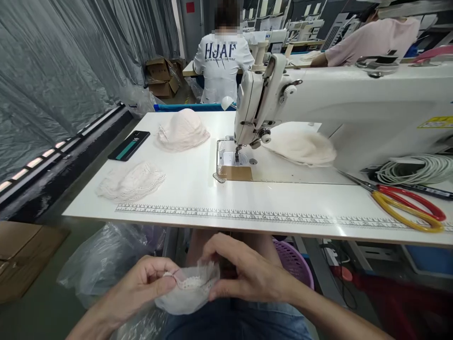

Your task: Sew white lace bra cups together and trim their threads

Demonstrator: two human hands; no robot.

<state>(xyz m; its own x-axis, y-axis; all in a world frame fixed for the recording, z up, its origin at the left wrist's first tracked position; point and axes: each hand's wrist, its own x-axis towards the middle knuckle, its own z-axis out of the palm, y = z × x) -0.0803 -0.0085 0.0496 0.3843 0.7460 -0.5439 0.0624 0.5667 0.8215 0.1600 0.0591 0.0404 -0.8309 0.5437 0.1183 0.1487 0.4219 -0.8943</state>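
Between my two hands, over my lap and below the table edge, is a small white lace-trimmed fabric cup [187,295]. My left hand [148,281] pinches its left edge between thumb and fingers. On the opposite side my right hand [244,271] curls around, its thumb on the cup's right edge and its fingers at the sheer upper rim. Two similar pieces lie on the table: a pale pink cup [186,127] and a flatter white lace piece [130,182]. Cream fabric pieces [304,147] rest beneath the sewing machine's [262,99] arm.
On the white table [191,193] are a black phone [129,146], red-and-yellow scissors [399,200] and a coiled cord [417,170]. A purple basket [293,262] and plastic bags [109,259] are below. A person in white [224,61] sits ahead; another in pink [375,40] is right.
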